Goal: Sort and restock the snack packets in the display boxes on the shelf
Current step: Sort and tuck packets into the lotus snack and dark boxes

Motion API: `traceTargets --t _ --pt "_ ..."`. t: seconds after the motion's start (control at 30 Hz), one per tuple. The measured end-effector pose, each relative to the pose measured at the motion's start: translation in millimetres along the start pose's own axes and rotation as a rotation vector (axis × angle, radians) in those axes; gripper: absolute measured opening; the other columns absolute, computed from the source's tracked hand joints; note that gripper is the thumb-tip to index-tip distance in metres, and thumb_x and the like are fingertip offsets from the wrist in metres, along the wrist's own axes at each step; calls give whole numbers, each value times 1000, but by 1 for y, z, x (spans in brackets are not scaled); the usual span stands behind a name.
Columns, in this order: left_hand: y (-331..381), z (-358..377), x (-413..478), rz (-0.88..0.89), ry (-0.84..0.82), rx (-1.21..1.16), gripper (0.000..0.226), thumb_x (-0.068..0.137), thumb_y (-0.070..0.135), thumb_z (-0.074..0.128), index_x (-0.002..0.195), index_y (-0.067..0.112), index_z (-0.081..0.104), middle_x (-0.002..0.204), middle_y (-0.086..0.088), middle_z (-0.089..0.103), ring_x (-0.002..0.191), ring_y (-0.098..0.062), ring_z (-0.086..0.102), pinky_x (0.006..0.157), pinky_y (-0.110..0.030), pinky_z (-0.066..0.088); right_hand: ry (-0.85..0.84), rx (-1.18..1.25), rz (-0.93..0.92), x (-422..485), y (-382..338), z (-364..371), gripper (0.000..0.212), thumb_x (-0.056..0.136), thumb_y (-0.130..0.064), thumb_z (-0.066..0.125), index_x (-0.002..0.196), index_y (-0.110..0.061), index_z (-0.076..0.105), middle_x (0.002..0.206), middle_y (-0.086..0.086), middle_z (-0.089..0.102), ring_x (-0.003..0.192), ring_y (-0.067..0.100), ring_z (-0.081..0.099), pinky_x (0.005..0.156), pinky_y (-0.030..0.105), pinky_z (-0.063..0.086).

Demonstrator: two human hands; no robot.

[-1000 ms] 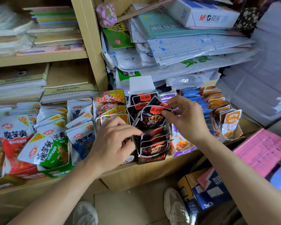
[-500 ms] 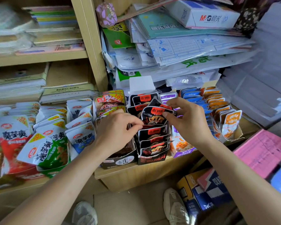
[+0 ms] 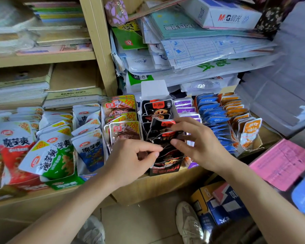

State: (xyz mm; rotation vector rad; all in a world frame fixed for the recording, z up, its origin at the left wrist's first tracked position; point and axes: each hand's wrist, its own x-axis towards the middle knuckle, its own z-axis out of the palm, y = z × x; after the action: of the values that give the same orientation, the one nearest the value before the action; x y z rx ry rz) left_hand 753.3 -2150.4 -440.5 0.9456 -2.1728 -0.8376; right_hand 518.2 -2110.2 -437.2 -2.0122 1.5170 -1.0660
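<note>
The black cardboard display box (image 3: 165, 170) stands at the front edge of the pale wooden shelf (image 3: 157, 184). It sits between a row of red-and-yellow foil packets (image 3: 125, 128) on its left and a row of purple packets (image 3: 184, 110) on its right. It holds the glossy black snack packets with red labels (image 3: 158, 110) in a front-to-back file. The right hand (image 3: 199, 143) grasps several of these packets from above, thumb in front and fingers curled behind, with the uppermost packet tilted out of line. The left hand (image 3: 130, 159) pinches the edge of a front packet between thumb and forefinger. To seat the batch well, hold the front packets forward with the left hand so that a gap is open. Lower the right-hand batch into that gap with labels facing front and tops level. Hold the packets upright until seated; the slick foil is likely to slide and fan out if released early. Avoid sideways pressure, since the neighbouring rows stand just beside the box and could be disturbed.
</note>
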Motion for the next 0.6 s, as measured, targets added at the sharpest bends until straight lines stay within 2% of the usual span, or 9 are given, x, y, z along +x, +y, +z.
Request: traceTargets --t 0.1,0.2,0.27,0.3,0.37,0.43,0.5,0.6 --pt "-3 -5 3 -68 -57 -103 24 94 13 68 109 30 77 101 19 76 97 2 71 85 -22 57 5 -22 41 2 -1 -1 27 90 -18 76 117 -21 72 135 -7 55 116 7 61 88 20 56" --pt "-6 -3 9 -58 26 -88 28 93 11 71 117 26 75 105 20 74 93 6 70 83 -18 57 -40 58 135 8 -4 -3 54 83 -6 79 132 -24 66 143 -10 48 123 6 56 88 16 56" --pt "-7 -1 14 26 103 87 32 88 15 76 117 28 75 92 24 69 79 2 67 66 -18 55 -95 72 171 9 -7 -4 69 80 -2 80 142 -25 57 149 -14 40 129 4 49 93 17 54" --pt "-7 -1 18 72 121 211 33 84 19 79 115 30 75 82 26 61 72 -1 60 58 -19 47 -108 64 175 9 -7 -5 75 79 -2 81 144 -26 53 151 -14 37 132 3 46 96 19 54" --pt "-9 -3 25 127 129 402 36 76 25 84 111 30 77 74 20 43 71 -7 47 54 -22 36 -87 43 144 6 -10 -5 81 78 -2 83 145 -32 50 156 -15 29 136 3 41 95 22 56" --pt "-15 -4 28 138 114 478 42 70 29 88 110 31 78 76 14 41 75 -13 46 61 -27 37 -36 21 99 1 -11 -3 78 77 -1 82 140 -36 51 161 -15 20 140 4 36 92 22 57" --pt "-20 -4 29 103 83 488 45 68 36 88 112 35 76 82 12 42 81 -15 47 68 -31 37 5 -13 51 -5 -10 0 63 78 -2 82 128 -32 58 162 -14 15 138 2 37 91 21 56" --pt "-23 -6 34 84 -6 539 39 74 49 77 113 43 74 87 12 43 88 -14 42 75 -33 34 23 -76 6 -7 -7 2 39 81 -10 80 114 -27 67 162 -10 20 130 5 48 91 23 57"
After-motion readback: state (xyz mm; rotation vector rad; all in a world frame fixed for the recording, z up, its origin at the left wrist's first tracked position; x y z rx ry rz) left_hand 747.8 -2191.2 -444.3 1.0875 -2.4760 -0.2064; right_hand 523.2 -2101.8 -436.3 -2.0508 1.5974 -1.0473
